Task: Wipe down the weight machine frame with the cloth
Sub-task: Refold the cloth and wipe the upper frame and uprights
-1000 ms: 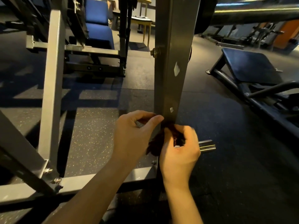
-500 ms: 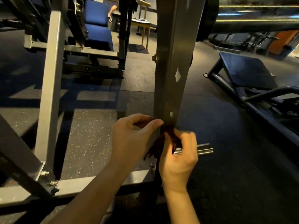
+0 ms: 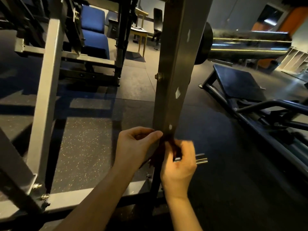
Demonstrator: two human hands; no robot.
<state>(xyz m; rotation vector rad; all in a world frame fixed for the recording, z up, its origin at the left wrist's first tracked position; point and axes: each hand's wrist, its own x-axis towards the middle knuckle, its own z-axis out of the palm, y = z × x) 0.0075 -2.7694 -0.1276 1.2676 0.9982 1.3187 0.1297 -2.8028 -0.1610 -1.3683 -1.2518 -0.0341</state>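
Observation:
A grey steel upright post [image 3: 173, 77] of the weight machine frame rises in the middle of the view, with chipped paint spots and a bolt on its left side. A dark reddish-brown cloth [image 3: 165, 147] is bunched against the post's lower part. My left hand [image 3: 135, 147] pinches the cloth's upper edge at the post's left face. My right hand [image 3: 180, 162] grips the cloth from the right, fingers curled round it. Most of the cloth is hidden between the hands.
A grey base rail [image 3: 93, 195] runs along the floor to a second upright [image 3: 46, 90] at left. A chrome peg [image 3: 201, 158] juts out right of my hand. A thick bar [image 3: 246, 45], a dark pad [image 3: 238, 82] and blue seats [image 3: 95, 32] stand around.
Both hands with the cloth have slid slightly lower on the post while the camera tilted up, showing more of the post and the room behind.

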